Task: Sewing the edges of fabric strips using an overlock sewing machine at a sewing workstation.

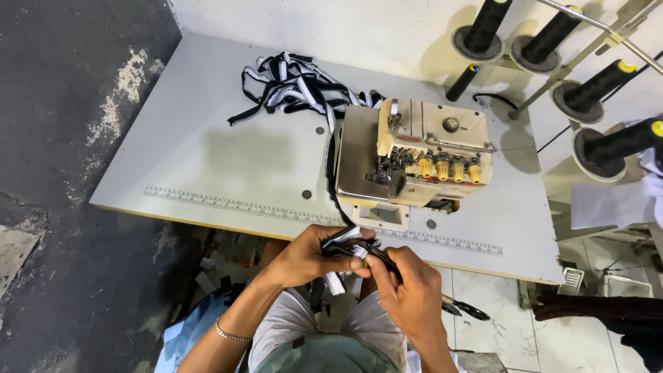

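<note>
Left of my cream overlock sewing machine (414, 162) the pale grey tabletop (207, 159) lies open for a hand to pass; a heap of black-and-white fabric strips (297, 86) blocks the far edge (black thread cones (594, 86) crowd the right).

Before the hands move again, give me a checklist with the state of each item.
1. Strip held by both hands: ok, left hand and right hand pinch it in front of the table.
2. Strip at the needle: not ok, it is off the machine.
3. Machine bed bare: ok.
4. Strip pile away from the needle: ok, behind the machine.
5. Cones threaded: cannot tell.
6. Scissors within reach: ok, beside the right hand.
</note>
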